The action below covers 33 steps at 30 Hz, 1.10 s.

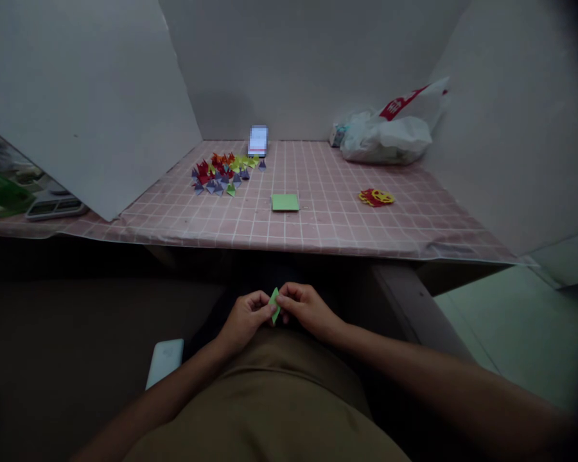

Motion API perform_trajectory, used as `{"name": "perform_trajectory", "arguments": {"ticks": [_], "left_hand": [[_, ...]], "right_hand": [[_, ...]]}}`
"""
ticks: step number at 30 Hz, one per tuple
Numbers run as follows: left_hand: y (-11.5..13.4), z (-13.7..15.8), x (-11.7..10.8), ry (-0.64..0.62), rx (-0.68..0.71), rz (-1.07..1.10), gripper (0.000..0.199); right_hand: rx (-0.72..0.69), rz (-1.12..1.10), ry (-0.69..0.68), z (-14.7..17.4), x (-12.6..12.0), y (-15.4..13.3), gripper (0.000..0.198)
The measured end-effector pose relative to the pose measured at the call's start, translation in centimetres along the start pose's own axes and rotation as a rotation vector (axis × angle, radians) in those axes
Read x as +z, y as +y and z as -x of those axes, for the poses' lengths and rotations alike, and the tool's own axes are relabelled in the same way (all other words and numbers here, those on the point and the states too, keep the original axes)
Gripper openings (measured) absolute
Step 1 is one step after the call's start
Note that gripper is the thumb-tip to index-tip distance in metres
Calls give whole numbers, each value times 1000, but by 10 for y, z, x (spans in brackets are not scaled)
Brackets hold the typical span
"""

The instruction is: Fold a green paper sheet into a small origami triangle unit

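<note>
Close to my body, below the table's front edge, a small folded piece of green paper (274, 307) is pinched between both hands. My left hand (248, 316) grips its left side with thumb and fingers. From the other side, my right hand (307, 309) is closed on it with thumb and forefinger. A stack of green paper squares (285, 203) lies on the table straight ahead. Farther left stands a cluster of small folded paper pieces (221, 174) in red, orange, yellow, purple and green. The lower fingers of both hands are partly hidden.
A pink checked tablecloth (327, 228) covers the table. White panels (308, 70) enclose its back and sides. A phone (258, 140) leans at the back; a plastic bag (388, 138) and red-yellow cut-outs (376, 197) lie right. A white device (166, 360) rests beside my left forearm.
</note>
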<state>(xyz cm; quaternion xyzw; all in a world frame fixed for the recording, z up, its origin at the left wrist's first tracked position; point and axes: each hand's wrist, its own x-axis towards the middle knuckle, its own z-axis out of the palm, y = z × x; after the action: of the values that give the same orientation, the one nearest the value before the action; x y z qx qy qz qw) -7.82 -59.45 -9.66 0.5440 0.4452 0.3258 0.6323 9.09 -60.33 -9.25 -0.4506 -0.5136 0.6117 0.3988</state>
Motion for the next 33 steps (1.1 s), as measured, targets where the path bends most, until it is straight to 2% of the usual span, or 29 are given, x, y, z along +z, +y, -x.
{"name": "perform_trajectory", "arguments": {"ticks": [5,11,16,23,29,33], "left_hand": [[2,0,2,-29,-19,55,19],[1,0,0,25,19,89,17],[3,3,0,-46,53,119,18],[-1,1,-1,50,52,60,19],[-3,0,0,35,20,45,22],[-2,0,2,15,49,49,22]], "right_hand": [[9,-2,13,-1,0,0,27],[42,-145,-8,-2,2,0,26],[94,-290,-57,-1,1,2,28],[52,-203,-30,-2,4,3,27],[54,-211,-33,-1,5,3,26],[42,-214,-28,-1,5,4,28]]}}
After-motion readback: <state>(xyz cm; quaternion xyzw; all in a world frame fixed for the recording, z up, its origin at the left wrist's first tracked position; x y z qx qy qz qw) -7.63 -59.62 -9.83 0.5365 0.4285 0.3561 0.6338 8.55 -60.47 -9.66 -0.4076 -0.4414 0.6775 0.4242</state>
